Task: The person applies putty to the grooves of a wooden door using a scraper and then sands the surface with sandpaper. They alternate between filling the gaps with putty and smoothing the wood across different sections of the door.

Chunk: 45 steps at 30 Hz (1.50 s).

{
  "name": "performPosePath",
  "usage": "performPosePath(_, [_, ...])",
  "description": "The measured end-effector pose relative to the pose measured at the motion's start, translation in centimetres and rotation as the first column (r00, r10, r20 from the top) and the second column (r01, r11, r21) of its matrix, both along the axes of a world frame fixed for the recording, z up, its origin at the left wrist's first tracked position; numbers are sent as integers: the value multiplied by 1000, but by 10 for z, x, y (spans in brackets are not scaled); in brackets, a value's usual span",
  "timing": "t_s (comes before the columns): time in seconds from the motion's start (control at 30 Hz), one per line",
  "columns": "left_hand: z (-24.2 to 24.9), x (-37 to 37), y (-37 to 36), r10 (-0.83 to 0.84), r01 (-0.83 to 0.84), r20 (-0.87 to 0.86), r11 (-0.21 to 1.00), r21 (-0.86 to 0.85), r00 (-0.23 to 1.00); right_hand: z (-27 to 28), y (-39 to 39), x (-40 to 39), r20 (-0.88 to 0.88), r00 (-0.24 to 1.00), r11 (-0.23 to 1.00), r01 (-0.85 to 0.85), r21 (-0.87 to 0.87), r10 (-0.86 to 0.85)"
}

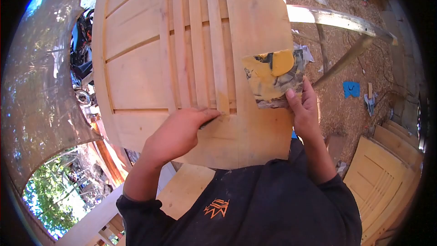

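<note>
Nearest, the person's shirt [255,205] covers part of the door's near edge. The left hand [175,132] is closed around a dark scraper [209,122], low on the door [261,136], at the near end of the slats [196,54]; the hand hides most of the scraper. The right hand [306,111] grips a board [268,89] by its near right corner, thumb on top, fingers partly hidden. Yellow putty [282,63] lies on the board, which sits over the door's right side and covers part of that edge. Right of the door there is open ground [339,118], with a metal bar [341,18] farther up; to its left hangs a sheet [41,86]. The door's far end is cut off.
</note>
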State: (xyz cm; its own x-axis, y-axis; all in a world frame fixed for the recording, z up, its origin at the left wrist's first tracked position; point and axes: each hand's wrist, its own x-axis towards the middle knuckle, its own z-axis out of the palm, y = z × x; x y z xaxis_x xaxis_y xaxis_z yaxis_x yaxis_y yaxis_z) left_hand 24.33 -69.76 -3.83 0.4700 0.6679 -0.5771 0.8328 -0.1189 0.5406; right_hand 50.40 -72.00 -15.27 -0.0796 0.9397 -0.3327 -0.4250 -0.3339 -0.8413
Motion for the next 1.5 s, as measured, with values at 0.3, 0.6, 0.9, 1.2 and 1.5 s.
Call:
performPosePath(0.3, [10,5,-19,331,-423,330,866,265,884,17,-5,-10,-285,958,995,-41,-96,12])
performPosePath(0.6, [-68,39,-17,-118,-170,251,465,869,961,45,3,-5,-356,930,993,-113,-39,92])
performPosePath(0.9, [-4,9,-19,-21,-114,164,635,764,986,36,-19,-3,130,988,995,-91,28,87])
performPosePath(1.2, [45,19,-16,-4,-57,205,955,290,979,46,-21,-7,384,920,987,-125,105,76])
performPosePath(1.5, [14,18,-5,-58,-258,500,802,539,864,31,-22,2,-461,887,981,-75,-181,-18])
